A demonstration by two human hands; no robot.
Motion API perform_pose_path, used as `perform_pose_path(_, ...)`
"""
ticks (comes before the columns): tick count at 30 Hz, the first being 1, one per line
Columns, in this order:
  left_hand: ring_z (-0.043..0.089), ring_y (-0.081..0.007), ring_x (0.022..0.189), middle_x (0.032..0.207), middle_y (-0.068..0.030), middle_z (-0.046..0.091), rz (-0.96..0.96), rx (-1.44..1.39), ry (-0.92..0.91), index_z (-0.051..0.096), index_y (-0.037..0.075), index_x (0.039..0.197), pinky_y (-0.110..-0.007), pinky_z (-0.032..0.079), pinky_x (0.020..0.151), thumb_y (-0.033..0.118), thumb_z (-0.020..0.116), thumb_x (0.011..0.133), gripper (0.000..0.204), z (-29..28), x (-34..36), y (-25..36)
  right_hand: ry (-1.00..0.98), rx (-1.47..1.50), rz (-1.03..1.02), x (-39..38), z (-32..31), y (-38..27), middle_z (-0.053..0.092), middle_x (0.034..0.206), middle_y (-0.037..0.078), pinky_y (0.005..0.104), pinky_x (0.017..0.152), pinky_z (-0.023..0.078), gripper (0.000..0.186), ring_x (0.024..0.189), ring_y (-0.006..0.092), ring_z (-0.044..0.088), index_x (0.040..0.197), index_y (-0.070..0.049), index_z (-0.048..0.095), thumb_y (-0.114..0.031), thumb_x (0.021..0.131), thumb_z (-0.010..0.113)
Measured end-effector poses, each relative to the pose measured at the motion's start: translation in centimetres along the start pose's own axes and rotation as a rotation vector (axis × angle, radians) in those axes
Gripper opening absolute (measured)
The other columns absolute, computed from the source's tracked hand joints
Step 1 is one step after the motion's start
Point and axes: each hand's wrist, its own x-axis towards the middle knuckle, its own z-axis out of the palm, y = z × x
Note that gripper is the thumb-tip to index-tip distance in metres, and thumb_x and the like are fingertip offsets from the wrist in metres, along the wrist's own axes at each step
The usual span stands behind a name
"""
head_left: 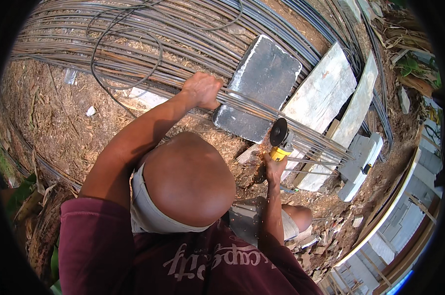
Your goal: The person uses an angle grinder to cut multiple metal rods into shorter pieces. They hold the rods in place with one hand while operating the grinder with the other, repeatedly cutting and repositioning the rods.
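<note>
My left hand [201, 91] is shut around a bundle of thin steel rods [301, 132] that runs to the right over a dark grey stone slab [264, 73]. My right hand [274, 167] grips a yellow angle grinder [283, 150]. Its black disc [279, 132] touches the rods just right of the slab. A few orange sparks show below the disc. My bent knee [188, 179] fills the middle of the view, below both hands.
Many more long rods [134, 29] lie in curved rows across the top, with a black cable [129, 64] looped over them. Pale wooden planks [325, 88] and a grey concrete block [362, 160] lie to the right. The ground is dirt strewn with wood chips.
</note>
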Motion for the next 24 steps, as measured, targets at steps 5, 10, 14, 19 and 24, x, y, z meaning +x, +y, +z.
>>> perform_pose_path(5,0.079,-0.0361,0.104,0.103,-0.0233,0.081,-0.005,-0.018,0.001,0.077,0.001,0.112,-0.044,0.061,0.098,0.028,0.067,0.077,0.045,0.3,0.2,-0.1,0.008,0.001,-0.066,0.3,0.1,1.0,0.067,0.092,0.002,0.0296,0.065,0.052,0.041,0.074,0.0135,0.063,0.117,-0.002,0.063,0.001,0.081,0.082)
perform_pose_path(10,0.079,-0.0332,0.079,0.082,-0.0228,0.078,0.064,0.002,0.094,0.074,-0.003,0.114,-0.047,0.065,0.076,0.025,0.067,0.072,0.052,1.6,0.6,-0.7,-0.002,0.012,-0.128,0.5,-0.3,2.7,0.069,0.096,0.003,0.0311,0.067,0.054,0.042,0.076,0.0155,0.065,0.117,-0.002,0.063,0.000,0.081,0.083)
perform_pose_path(14,0.079,-0.0324,0.079,0.084,-0.0230,0.078,0.045,0.013,0.059,0.074,-0.003,0.116,-0.046,0.066,0.076,0.024,0.067,0.071,0.053,1.8,0.8,-0.8,-0.027,0.455,0.128,0.8,-0.4,2.6,0.069,0.097,0.004,0.0321,0.067,0.055,0.042,0.077,0.0166,0.066,0.118,-0.002,0.062,-0.001,0.082,0.084)
perform_pose_path(19,0.079,-0.0337,0.088,0.092,-0.0237,0.079,0.021,0.013,0.011,0.074,-0.002,0.117,-0.045,0.065,0.082,0.024,0.067,0.074,0.051,0.7,0.3,-0.3,-0.024,-0.014,0.014,0.4,-0.5,0.6,0.066,0.090,0.004,0.0312,0.060,0.053,0.039,0.069,0.0151,0.063,0.115,-0.002,0.060,0.000,0.083,0.082)
perform_pose_path(24,0.080,-0.0349,0.103,0.105,-0.0220,0.081,-0.009,0.018,-0.044,0.075,0.001,0.118,-0.043,0.063,0.094,0.026,0.066,0.079,0.047,0.2,0.3,-0.1,-0.006,-0.034,-0.046,0.3,-0.3,-0.3,0.064,0.087,0.003,0.0292,0.057,0.050,0.037,0.065,0.0133,0.060,0.114,-0.003,0.059,0.001,0.083,0.080)
